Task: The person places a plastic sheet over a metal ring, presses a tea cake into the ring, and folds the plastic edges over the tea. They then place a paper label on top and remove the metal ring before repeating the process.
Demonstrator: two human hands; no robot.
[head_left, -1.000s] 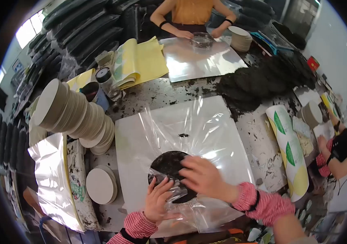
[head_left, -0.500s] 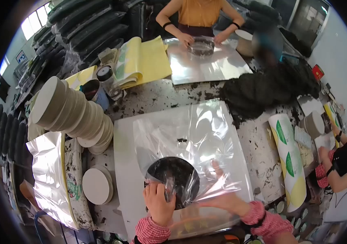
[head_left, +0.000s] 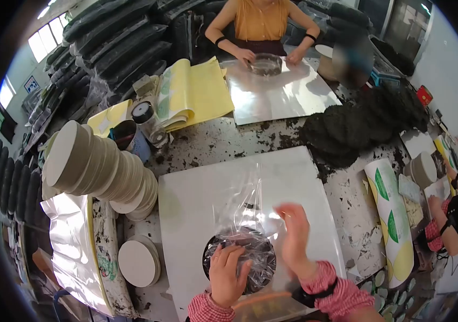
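Observation:
A dark round disc (head_left: 253, 252) lies on a white board (head_left: 197, 204) in front of me, with clear plastic film (head_left: 245, 206) bunched over it. My left hand (head_left: 228, 271) presses flat on the film-covered disc. Just to the right, my right hand (head_left: 294, 236) is raised edge-on and blurred, its fingers on the film at the disc's right side. Both wrists wear red checked sleeves.
A leaning stack of pale round discs (head_left: 97, 163) stands at the left, with a single pale disc (head_left: 136, 263) below it. Foil sheets (head_left: 70, 241), yellow paper (head_left: 194, 88), a dark pile (head_left: 358, 121) and a printed roll (head_left: 393, 214) surround the board. A person (head_left: 261, 27) works opposite; another person's arm (head_left: 454, 225) is at right.
The film, spread wide over the board before, is now gathered over the disc. My right hand has come up from flat on the board to the disc's right side.

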